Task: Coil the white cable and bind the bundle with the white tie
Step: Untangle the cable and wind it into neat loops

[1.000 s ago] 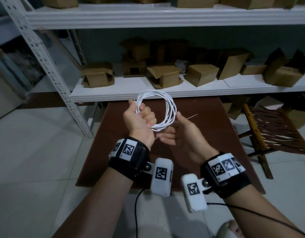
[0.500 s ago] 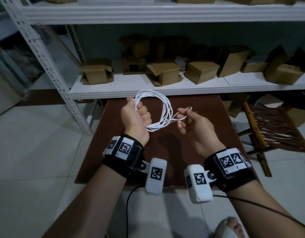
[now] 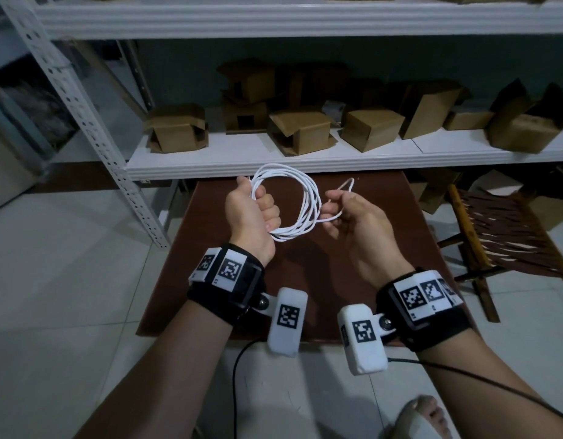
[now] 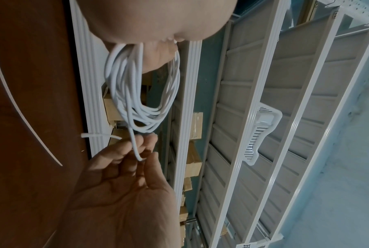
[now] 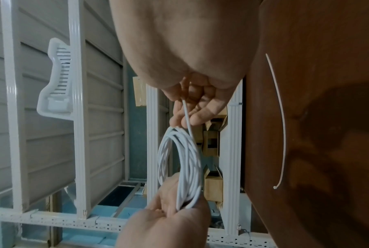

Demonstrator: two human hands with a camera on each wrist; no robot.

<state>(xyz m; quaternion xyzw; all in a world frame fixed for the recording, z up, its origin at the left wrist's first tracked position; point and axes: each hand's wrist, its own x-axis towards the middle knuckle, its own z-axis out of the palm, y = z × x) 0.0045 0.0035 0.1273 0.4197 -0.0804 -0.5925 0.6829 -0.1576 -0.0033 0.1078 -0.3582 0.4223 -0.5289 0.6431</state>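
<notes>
1. The shelving unit (image 3: pixel 274 160) stood past the far edge of the tabletop (image 3: pixel 305 280), loaded with cardboard boxes (image 3: pixel 300 129). Nothing obstructed the work.
2. The white cable (image 3: pixel 293 201) was held above the tabletop as a multi-turn coil. The left hand (image 3: pixel 251 213) was clenched around one side of it.
3. The right hand (image 3: pixel 353 217) pinched the loose cable end (image 4: pixel 134 146) between its fingertips.
4. The white tie (image 5: pixel 280 117) lay unused on the tabletop, well apart from both hands.
5. Risk: reaching for the tie would probably require releasing the end. A slackened left grip could let the turns spring apart.
</notes>
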